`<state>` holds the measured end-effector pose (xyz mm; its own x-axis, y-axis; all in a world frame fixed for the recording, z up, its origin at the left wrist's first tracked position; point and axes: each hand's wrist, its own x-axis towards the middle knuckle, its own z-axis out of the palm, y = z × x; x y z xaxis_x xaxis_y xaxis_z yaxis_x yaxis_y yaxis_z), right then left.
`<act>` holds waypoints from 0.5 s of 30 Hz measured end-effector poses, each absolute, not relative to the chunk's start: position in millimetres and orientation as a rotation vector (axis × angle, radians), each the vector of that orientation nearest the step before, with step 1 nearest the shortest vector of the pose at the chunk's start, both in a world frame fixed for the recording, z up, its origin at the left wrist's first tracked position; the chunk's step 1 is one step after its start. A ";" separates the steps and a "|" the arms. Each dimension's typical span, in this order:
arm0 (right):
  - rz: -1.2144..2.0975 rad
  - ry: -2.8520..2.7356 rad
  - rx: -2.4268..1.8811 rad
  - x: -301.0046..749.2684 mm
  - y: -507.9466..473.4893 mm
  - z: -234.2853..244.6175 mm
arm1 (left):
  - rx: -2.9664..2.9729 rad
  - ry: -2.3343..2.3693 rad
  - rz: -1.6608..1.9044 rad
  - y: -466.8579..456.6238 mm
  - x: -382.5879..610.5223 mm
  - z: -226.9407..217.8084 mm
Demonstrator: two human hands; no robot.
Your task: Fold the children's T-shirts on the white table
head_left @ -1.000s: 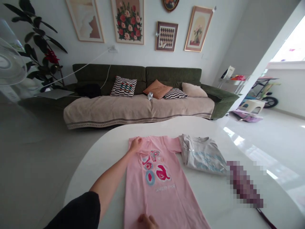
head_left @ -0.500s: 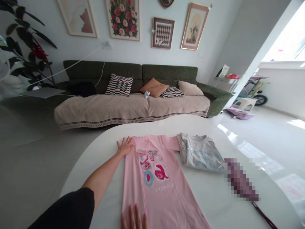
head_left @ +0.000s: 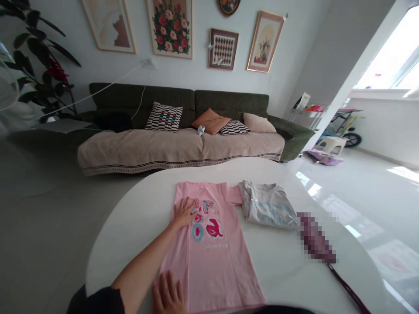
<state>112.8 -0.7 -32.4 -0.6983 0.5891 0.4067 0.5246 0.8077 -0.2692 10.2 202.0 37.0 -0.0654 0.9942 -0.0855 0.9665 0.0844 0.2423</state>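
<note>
A pink T-shirt (head_left: 212,274) with a colourful print lies flat on the white table, its left side folded inward. My left hand (head_left: 184,213) rests on its upper left part beside the print, palm down with fingers stretched. Lower down, my right hand (head_left: 169,294) lies flat over the shirt's lower left edge, fingers extended; its wrist is out of view. Neither hand holds anything. To the right of the shirt is a folded grey T-shirt (head_left: 270,207) with pale blue lettering, touching the pink sleeve.
On the right of the white table (head_left: 131,218) lies a blurred purple object (head_left: 316,237) with a dark strap (head_left: 348,288). Behind the table stands a green sofa (head_left: 229,102) with a beige cover and several cushions.
My left hand has slid from the shirt's upper left corner inward and down toward the print. My right hand has shifted slightly left and up in view. The camera view has shifted a little.
</note>
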 end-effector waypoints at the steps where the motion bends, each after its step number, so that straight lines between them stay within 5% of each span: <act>1: 0.256 -2.560 -0.810 120.4 2.4 -22.0 | 1.987 2.104 0.168 202.4 6.2 42.3; 11: 0.745 -2.508 -0.979 199.4 51.7 18.4 | 2.085 2.274 0.326 135.1 12.5 19.6; 15: 0.572 -1.998 -1.561 233.6 139.0 63.3 | 2.080 2.267 0.304 131.6 7.8 22.5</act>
<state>233.6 139.0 63.3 -0.1872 0.9706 0.1511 0.7434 0.2405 -0.6241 7.8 131.6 22.5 -0.0942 0.9910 0.0955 0.9811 0.0761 0.1778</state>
